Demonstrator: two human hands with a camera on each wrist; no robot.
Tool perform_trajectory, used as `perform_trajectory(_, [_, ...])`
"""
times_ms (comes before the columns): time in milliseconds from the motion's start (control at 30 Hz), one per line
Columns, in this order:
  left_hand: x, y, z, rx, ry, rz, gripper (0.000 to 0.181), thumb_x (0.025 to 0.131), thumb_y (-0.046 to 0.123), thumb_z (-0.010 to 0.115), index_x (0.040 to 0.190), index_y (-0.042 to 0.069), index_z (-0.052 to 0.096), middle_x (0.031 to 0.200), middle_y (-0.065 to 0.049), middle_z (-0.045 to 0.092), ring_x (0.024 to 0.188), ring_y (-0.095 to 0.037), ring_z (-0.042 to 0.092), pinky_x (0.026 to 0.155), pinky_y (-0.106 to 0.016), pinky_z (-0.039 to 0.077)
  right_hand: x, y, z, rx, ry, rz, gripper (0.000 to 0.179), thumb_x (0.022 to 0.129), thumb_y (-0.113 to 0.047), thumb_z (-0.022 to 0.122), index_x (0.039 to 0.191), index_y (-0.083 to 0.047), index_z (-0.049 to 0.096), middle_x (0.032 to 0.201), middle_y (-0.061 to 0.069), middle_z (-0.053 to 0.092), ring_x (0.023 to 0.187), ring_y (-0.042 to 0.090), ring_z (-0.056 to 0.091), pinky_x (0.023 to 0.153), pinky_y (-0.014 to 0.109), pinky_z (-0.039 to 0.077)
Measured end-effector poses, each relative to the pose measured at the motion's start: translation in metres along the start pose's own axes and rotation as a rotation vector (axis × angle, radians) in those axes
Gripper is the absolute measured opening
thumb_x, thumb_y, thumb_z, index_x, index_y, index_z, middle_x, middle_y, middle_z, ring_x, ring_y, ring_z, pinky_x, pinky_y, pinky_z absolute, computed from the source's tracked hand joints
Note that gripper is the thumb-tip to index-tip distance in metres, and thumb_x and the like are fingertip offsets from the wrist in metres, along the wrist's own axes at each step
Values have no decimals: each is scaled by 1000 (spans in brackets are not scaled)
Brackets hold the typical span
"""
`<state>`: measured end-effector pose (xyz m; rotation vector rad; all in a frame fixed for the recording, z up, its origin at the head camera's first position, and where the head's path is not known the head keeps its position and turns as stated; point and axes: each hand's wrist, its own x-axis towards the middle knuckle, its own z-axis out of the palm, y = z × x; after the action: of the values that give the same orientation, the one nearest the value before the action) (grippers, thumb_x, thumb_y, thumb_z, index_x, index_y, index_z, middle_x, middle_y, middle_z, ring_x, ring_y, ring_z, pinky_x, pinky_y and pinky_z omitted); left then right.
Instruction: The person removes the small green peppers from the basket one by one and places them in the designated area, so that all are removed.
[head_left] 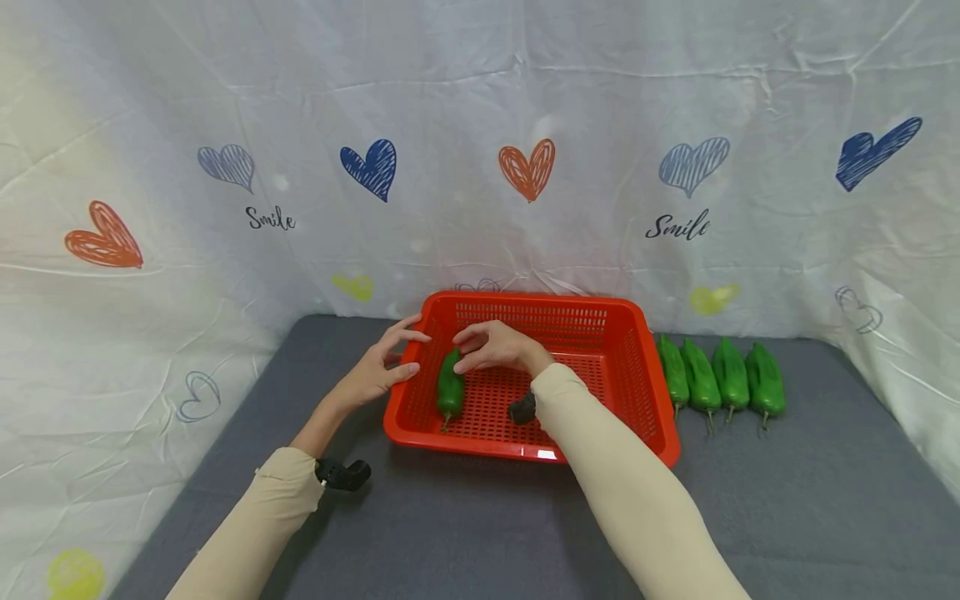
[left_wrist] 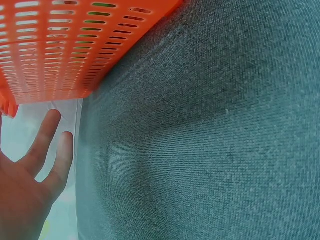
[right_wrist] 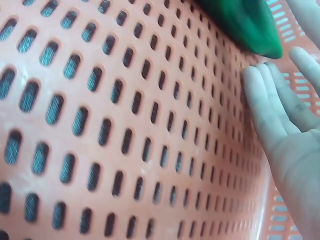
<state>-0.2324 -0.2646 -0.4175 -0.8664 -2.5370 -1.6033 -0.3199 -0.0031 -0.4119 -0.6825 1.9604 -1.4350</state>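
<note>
A green pepper lies along the left side inside the red slotted basket, its stem toward the front. Over the pepper's far end is my right hand, fingers loosely bent. In the right wrist view a gap separates the right hand from the pepper, and nothing is held. My left hand is at the basket's left rim, thumb and fingers spread; whether it touches the rim is hard to tell. The left wrist view shows part of that hand beside the basket wall.
Several more green peppers stand in a row just right of the basket, stems toward the front. All rest on a dark grey tablecloth. Behind hangs a white curtain printed with hearts and writing.
</note>
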Motion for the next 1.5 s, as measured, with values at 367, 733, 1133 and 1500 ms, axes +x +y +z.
perform_trajectory(367, [-1, 0, -1, 1, -3, 4, 41, 100, 8, 64, 139, 2, 54, 165, -13, 19, 124, -47, 49, 87, -51, 52, 7, 1, 11, -141, 70, -40, 49, 85, -10, 84, 130, -2, 67, 129, 13, 64, 119, 27, 58, 92, 34, 52])
perform_trajectory(733, [0, 1, -1, -27, -5, -6, 41, 100, 6, 64, 139, 1, 53, 165, -13, 18, 115, -48, 56, 80, -42, 56, 8, -2, 14, -126, 107, -83, 42, 86, -5, 83, 125, -1, 70, 121, 11, 68, 115, 28, 60, 89, 35, 53])
perform_trajectory(1133, [0, 1, 0, -2, -3, 2, 41, 99, 3, 63, 139, 1, 53, 165, -13, 19, 123, -46, 51, 89, -54, 50, 9, 0, 12, 85, 95, -83, 35, 87, 2, 79, 121, 4, 70, 111, 17, 68, 99, 26, 65, 85, 40, 56])
perform_trajectory(1500, [1, 0, -1, -5, -8, -1, 41, 100, 4, 63, 139, 0, 52, 165, -13, 18, 118, -47, 55, 87, -48, 53, 9, 1, 8, 237, 52, -68, 34, 91, 5, 72, 125, 4, 67, 109, 19, 68, 94, 28, 69, 89, 47, 54])
